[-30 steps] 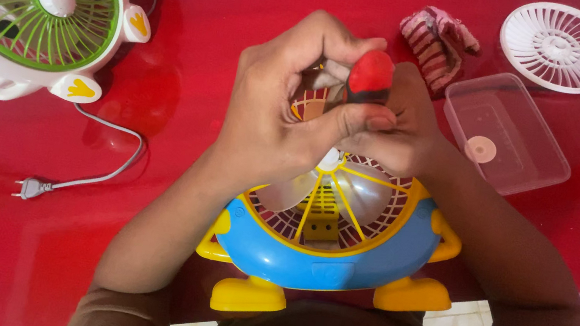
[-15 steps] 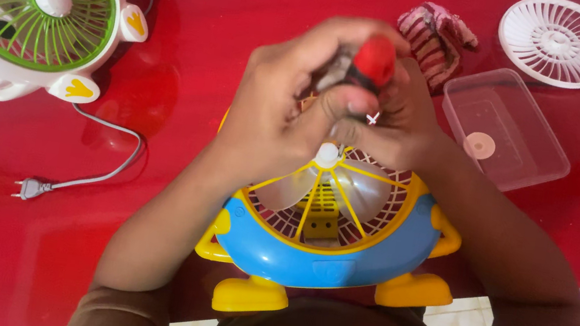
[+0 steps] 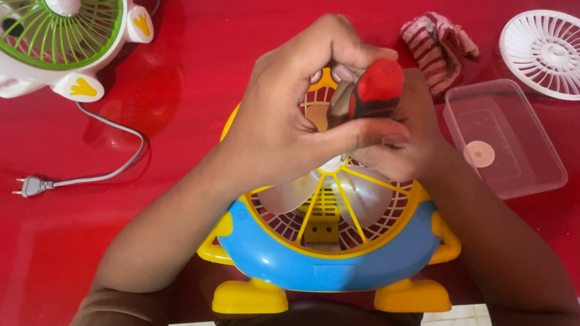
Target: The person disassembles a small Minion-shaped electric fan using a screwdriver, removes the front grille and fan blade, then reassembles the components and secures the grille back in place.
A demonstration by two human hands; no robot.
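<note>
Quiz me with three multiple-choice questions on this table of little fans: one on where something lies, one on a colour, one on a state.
1. Where is the loose white grille?
A. far right corner
B. under the blue fan
C. inside the clear box

2. What colour is the white fan's grille?
A. red
B. green
C. black

3. The white fan's plug is:
A. in a socket
B. lying loose on the table
C. held in a hand

Answers: A, it lies beyond the clear box; B, green bars ring its hub; B, it lies on the red table.
</note>
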